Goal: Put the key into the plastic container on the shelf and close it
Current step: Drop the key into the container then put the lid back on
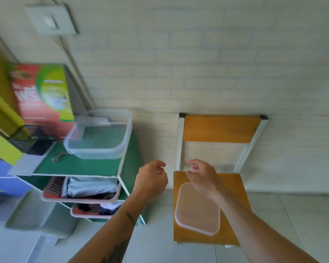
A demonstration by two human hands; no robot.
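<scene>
A clear plastic container (100, 133) stands without a lid on the green shelf top (80, 166). A small dark metal object (59, 156), blurred and possibly the key, lies on the shelf just left of and in front of the container. The container's translucent lid (196, 211) lies flat on the orange chair seat (234, 188). My left hand (151, 180) hovers between shelf and chair, fingers loosely curled, holding nothing. My right hand (202, 175) hangs above the lid's far end, fingers apart and empty.
A red and green box (43, 95) and a black mesh holder (29, 139) stand on the shelf top to the left. Pink trays (80, 187) with folded items sit on the lower shelves. The chair backs against a white brick wall (198, 63).
</scene>
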